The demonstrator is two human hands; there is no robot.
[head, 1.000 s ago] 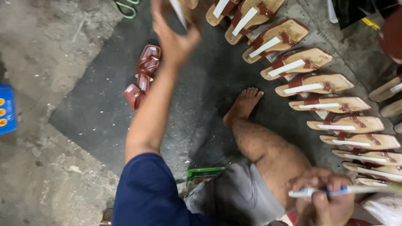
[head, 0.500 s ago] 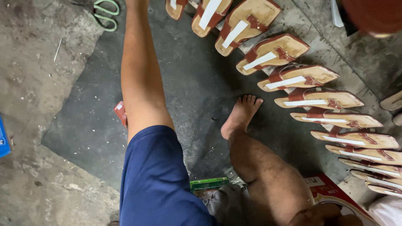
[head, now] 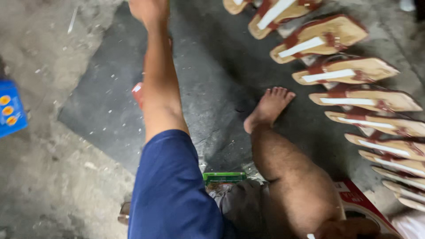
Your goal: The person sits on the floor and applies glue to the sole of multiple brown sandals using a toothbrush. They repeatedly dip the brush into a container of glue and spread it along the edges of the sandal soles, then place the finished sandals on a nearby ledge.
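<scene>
Stretching across a dark floor mat (head: 212, 88), the left hand (head: 148, 9) is reaching far forward and is cut off by the top edge, so I cannot tell whether it is gripping anything. To the right of that arm a long curved row of sandals (head: 349, 95) is lying sole-up on the mat, each with brown straps and a pale strip already in place, which suggests much of the batch is laid out. Just under the left forearm a reddish piece (head: 138, 93) is peeking out. Near the bottom edge the right hand (head: 343, 228) is resting by a red box (head: 358, 199), mostly hidden, grip unclear. A green object (head: 223, 177) is lying beside the blue sleeve (head: 170, 190)
</scene>
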